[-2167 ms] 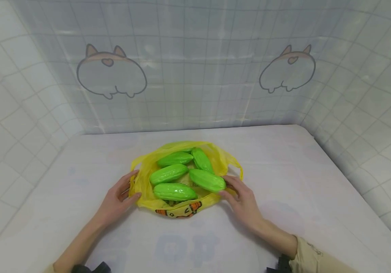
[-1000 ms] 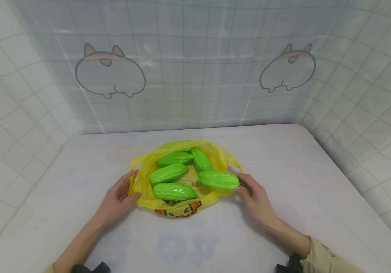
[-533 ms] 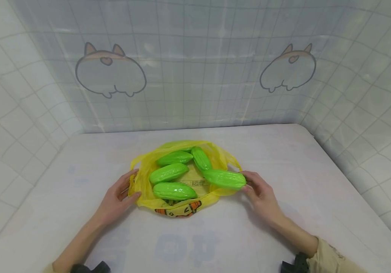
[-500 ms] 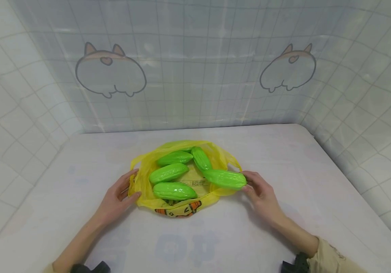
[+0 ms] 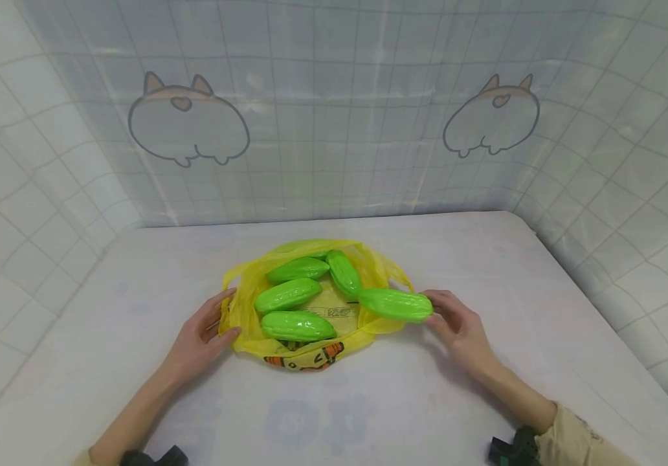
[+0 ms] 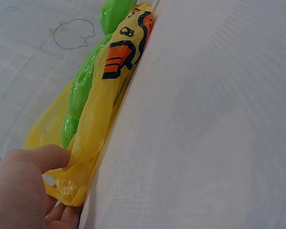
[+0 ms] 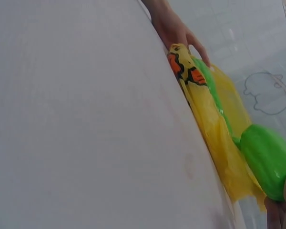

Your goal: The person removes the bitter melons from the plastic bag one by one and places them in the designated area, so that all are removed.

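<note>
**Right hand [image 5: 463, 330] holds a green gourd [image 5: 395, 305] by its right end, over the right edge of a yellow bag [image 5: 246, 320]**

The ridged, glossy gourd lies to the left of the right hand, lengthwise from left to right. Thumb and fingers pinch its right tip; the rest points away from the hand, its left end above the bag's opening and its right end beyond the bag's right rim. In the right wrist view the gourd sits higher than the rim. Its left tip meets the near end of another gourd [image 5: 344, 273] in the head view, though whether they touch I cannot tell.

The left hand [image 5: 195, 338] is at the bag's left edge, thumb on the near side, gripping the thin film; the held gourd is well apart from it, across the bag.

Inside, three more gourds lie in the left half: a far one [image 5: 298, 269], a middle one [image 5: 288, 295] and a near one [image 5: 298, 326]. A sliver of green shows behind them, mostly hidden. An orange and black print [image 5: 329, 353] marks the bag's near wall.

The bag rests on a white table [image 5: 468, 259], with a gridded sheet [image 5: 340, 129] hanging at the far side.
</note>
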`<state>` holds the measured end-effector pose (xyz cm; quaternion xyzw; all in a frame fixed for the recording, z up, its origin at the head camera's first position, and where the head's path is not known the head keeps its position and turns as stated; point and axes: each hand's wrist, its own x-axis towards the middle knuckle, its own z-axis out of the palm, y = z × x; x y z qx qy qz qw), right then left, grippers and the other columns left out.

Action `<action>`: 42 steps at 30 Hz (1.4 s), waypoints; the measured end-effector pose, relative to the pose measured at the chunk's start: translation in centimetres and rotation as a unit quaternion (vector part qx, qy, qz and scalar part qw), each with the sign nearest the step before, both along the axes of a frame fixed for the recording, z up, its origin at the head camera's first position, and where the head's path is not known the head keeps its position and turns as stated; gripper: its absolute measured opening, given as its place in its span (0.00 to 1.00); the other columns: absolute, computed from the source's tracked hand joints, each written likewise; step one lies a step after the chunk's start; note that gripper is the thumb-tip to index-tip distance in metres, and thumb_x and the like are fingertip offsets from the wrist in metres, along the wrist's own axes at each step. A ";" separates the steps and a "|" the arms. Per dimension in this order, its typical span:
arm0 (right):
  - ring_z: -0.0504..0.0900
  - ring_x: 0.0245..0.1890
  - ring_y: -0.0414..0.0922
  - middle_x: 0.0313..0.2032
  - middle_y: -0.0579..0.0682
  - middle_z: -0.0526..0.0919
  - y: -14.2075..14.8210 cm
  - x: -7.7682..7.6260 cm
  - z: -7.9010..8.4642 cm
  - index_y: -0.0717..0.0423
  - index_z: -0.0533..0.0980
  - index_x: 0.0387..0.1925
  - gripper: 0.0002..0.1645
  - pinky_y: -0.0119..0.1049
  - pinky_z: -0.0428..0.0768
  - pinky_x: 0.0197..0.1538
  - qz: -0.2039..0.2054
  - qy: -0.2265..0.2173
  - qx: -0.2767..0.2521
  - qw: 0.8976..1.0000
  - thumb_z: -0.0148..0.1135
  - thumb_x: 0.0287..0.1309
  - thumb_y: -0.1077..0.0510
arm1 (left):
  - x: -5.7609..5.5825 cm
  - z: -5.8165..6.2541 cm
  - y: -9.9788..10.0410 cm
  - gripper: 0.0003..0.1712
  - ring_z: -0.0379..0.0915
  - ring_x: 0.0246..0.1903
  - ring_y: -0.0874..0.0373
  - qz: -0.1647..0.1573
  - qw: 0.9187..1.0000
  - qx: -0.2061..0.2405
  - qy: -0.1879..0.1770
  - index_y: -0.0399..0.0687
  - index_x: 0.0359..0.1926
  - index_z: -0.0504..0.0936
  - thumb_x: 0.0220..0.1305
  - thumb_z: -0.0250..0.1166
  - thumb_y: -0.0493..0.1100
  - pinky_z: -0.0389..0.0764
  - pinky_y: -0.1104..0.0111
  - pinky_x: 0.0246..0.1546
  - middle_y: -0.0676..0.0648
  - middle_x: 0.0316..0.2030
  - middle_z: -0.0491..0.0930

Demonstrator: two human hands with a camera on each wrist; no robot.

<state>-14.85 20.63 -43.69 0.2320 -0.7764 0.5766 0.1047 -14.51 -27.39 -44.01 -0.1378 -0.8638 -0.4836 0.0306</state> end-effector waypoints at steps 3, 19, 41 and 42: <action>0.78 0.57 0.36 0.56 0.53 0.78 0.6 -0.2 -0.1 0.61 0.75 0.62 0.24 0.24 0.75 0.62 -0.005 0.003 0.004 1.000 0.60 0.65 0.70 | 0.0 0.0 0.0 0.40 0.56 0.72 0.36 0.000 1.000 0.000 0.002 0.61 0.76 0.59 0.69 0.65 0.41 0.64 0.89 0.57 0.42 0.76 0.56; 0.81 0.53 0.36 0.54 0.45 0.81 3.1 -0.9 0.0 0.73 0.71 0.61 0.23 0.24 0.78 0.57 -0.020 0.014 -0.051 0.998 0.56 0.65 0.74 | -0.1 0.1 0.0 0.40 0.57 0.72 0.37 0.003 1.000 -0.003 -0.002 0.62 0.76 0.59 0.69 0.65 0.42 0.64 0.89 0.57 0.42 0.76 0.56; 0.81 0.55 0.35 0.54 0.43 0.83 5.7 -2.1 -0.3 0.80 0.70 0.59 0.21 0.22 0.78 0.56 -0.043 0.009 -0.106 0.993 0.54 0.66 0.74 | 0.0 0.1 0.0 0.40 0.57 0.71 0.36 -0.001 1.000 0.004 0.001 0.61 0.76 0.59 0.69 0.65 0.41 0.65 0.89 0.57 0.41 0.76 0.56; 0.82 0.55 0.35 0.54 0.42 0.83 5.7 -2.1 -0.3 0.79 0.70 0.59 0.21 0.22 0.78 0.56 -0.052 0.005 -0.105 0.993 0.54 0.66 0.74 | 0.0 0.1 0.0 0.40 0.57 0.71 0.36 -0.001 1.000 0.004 0.002 0.61 0.76 0.59 0.69 0.65 0.41 0.65 0.89 0.57 0.41 0.76 0.56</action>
